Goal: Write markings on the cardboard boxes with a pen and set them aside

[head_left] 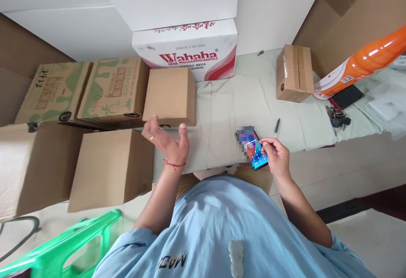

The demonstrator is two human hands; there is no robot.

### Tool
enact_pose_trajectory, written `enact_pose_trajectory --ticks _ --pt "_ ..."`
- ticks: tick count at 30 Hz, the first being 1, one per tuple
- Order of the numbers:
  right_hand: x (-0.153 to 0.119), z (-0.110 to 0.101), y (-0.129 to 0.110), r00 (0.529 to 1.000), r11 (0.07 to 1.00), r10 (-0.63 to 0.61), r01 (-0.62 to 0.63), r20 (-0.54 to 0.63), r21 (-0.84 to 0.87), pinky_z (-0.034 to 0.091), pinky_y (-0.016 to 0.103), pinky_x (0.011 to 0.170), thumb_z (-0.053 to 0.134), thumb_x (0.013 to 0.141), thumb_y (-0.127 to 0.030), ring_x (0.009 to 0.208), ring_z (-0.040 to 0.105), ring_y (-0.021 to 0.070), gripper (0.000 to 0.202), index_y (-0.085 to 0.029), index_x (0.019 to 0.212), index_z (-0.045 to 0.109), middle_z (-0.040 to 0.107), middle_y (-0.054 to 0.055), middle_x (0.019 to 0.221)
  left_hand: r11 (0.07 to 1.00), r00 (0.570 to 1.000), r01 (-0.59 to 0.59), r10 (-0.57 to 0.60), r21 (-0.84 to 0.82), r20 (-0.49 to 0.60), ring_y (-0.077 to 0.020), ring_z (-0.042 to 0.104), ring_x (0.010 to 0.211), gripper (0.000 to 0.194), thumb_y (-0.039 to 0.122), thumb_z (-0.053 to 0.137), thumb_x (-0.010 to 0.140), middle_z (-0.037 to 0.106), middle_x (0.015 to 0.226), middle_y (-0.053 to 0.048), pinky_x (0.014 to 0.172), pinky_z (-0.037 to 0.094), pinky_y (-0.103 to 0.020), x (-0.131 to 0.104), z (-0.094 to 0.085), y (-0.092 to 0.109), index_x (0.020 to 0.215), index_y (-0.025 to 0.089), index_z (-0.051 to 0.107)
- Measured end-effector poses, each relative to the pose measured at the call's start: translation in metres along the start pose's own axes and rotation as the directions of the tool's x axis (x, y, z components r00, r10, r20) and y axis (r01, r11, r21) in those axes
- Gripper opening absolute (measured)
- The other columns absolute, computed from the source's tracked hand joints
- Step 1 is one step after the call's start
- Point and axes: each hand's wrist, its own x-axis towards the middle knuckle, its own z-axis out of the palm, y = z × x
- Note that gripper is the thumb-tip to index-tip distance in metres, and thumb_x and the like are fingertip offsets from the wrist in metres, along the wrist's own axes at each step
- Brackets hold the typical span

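Note:
My left hand is raised near the table's front edge with its fingers spread and nothing in it. Just behind it stands a plain brown box. At the right, my right hand has its thumb and fingers pinched together over the right edge of a phone with a lit screen. Whatever sits between those fingertips is too small to name. Part of the phone's left side is pixelated. A pen lies just beyond my right hand.
Several cartons stand at the left, with a white Wahaha box at the back. Rightward are a small taped box, an orange bottle, keys and a dark flat item. A green stool is lower left.

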Motion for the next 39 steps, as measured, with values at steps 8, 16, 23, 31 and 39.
enact_pose_trajectory --ticks 8,16,23,31,39 --pt "0.038 0.035 -0.022 0.980 0.996 -0.076 0.084 0.184 -0.034 0.064 0.037 0.082 0.070 0.096 -0.047 0.084 0.075 0.0216 0.024 -0.025 0.098 0.080 0.084 0.006 0.097 0.786 0.857 0.478 -0.515 -0.391 0.012 -0.0292 0.051 0.159 0.070 0.055 0.061 0.104 0.049 0.167 -0.021 0.127 0.049 -0.044 0.007 0.016 -0.032 0.163 0.022 0.044" --pt "0.116 0.155 -0.043 0.827 0.989 -0.144 0.138 0.544 0.052 0.059 0.055 0.120 0.074 0.088 -0.027 0.122 0.079 0.0280 0.043 -0.024 0.131 0.076 0.083 0.010 0.130 0.673 0.783 0.585 -0.614 -0.454 0.099 -0.0285 0.044 0.167 0.086 0.040 0.061 0.093 0.035 0.182 -0.023 0.130 0.045 -0.041 0.003 0.023 -0.050 0.172 0.020 0.035" --pt "0.098 0.199 -0.043 0.716 0.989 -0.145 0.083 0.683 0.122 0.050 0.056 0.133 0.075 0.081 -0.019 0.167 0.047 0.0295 0.089 -0.025 0.167 0.052 0.050 0.009 0.179 0.671 0.823 0.557 -0.527 -0.489 0.215 -0.0277 0.065 0.136 0.063 0.034 0.063 0.075 0.070 0.132 -0.011 0.124 0.051 -0.045 0.002 0.016 -0.042 0.137 0.023 0.073" --pt "0.019 0.093 -0.040 0.780 0.916 0.050 -0.285 0.623 0.284 0.068 0.051 0.107 0.079 0.092 -0.068 0.141 0.069 0.0320 0.060 -0.033 0.140 0.071 0.073 0.006 0.154 0.685 0.920 0.365 -0.158 -0.631 0.360 -0.0404 0.059 0.144 0.058 0.039 0.082 0.074 0.063 0.133 -0.011 0.122 0.055 -0.057 -0.054 -0.086 0.016 0.131 0.032 0.083" --pt "-0.016 0.048 -0.019 0.757 0.814 0.284 -0.515 0.588 0.269 0.070 0.046 0.076 0.067 0.087 -0.093 0.100 0.083 0.0309 0.073 -0.032 0.125 0.075 0.086 0.008 0.118 0.540 0.906 0.389 -0.077 -0.746 0.417 -0.0388 0.062 0.144 0.053 0.061 0.078 0.094 0.062 0.146 -0.011 0.102 0.067 -0.051 -0.053 -0.098 0.055 0.141 0.038 0.072"
